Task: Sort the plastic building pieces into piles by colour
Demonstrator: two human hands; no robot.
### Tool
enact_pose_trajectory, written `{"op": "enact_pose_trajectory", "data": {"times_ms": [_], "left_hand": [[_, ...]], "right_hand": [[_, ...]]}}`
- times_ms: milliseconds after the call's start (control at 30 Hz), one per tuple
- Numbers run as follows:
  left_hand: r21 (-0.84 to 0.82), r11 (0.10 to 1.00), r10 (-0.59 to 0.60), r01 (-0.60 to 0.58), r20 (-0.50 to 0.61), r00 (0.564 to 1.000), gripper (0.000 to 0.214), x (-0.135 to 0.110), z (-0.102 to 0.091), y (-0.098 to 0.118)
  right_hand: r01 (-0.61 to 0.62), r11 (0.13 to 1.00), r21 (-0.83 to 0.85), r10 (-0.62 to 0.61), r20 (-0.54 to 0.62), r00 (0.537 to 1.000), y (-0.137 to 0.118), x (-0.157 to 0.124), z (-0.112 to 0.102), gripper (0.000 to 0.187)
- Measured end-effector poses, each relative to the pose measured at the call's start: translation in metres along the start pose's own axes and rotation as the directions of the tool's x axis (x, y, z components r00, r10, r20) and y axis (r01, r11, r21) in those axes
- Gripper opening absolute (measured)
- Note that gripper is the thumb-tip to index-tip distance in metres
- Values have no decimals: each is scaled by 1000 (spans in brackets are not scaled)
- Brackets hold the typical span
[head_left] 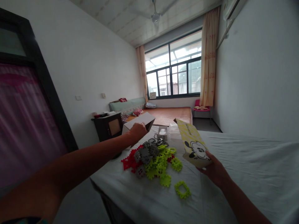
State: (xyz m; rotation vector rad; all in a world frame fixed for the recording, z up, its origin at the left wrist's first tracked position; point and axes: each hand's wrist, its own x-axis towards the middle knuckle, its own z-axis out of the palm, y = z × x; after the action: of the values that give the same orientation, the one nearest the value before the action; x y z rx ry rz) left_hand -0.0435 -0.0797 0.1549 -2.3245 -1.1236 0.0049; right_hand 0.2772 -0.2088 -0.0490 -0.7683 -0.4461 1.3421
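Note:
My left hand [138, 131] is closed on the edge of a white cardboard box [140, 119], tilted at the far left of the table. In my right hand [213, 168] is a yellow box [195, 143] with a black-and-white cartoon figure, gripped at its lower end and slanting up to the left. Between the hands lies a heap of plastic building pieces: red ones [128, 162], grey ones [144, 153] and yellow-green ones [158, 163]. One square yellow-green piece [182, 189] lies apart at the front. What the boxes hold is hidden.
A small white box [162, 132] and a clear plastic container [174, 132] stand behind the heap. White cloth [245, 165] covers the table, whose left edge [99, 189] drops to the floor. Beyond are a dark cabinet [102, 127], a bed [173, 113] and a pink chair [198, 109].

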Motion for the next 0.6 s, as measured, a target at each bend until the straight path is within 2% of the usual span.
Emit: {"op": "enact_pose_trajectory", "data": {"times_ms": [167,233,333,433,533,600], "left_hand": [[65,985,-158,163,-72,985,36,-1,-16,-23],[67,973,-213,221,-110,971,38,-2,-25,-30],[-7,963,-268,270,-154,951,39,-1,-27,-20],[-301,927,-272,226,-118,955,39,6,-12,22],[-612,773,-217,169,-5,976,39,18,15,84],[-663,732,-189,155,20,982,36,27,34,126]], "right_hand": [[26,999,35,-26,-8,1000,-3,-2,0,46],[73,994,86,-74,10,997,-8,-3,0,44],[186,963,195,-197,37,980,-19,-5,-5,47],[319,905,280,-332,-2,943,-35,-6,-18,49],[463,844,273,-457,-87,885,-57,-7,-38,49],[517,832,200,-497,-145,855,-73,-11,-51,49]]}}
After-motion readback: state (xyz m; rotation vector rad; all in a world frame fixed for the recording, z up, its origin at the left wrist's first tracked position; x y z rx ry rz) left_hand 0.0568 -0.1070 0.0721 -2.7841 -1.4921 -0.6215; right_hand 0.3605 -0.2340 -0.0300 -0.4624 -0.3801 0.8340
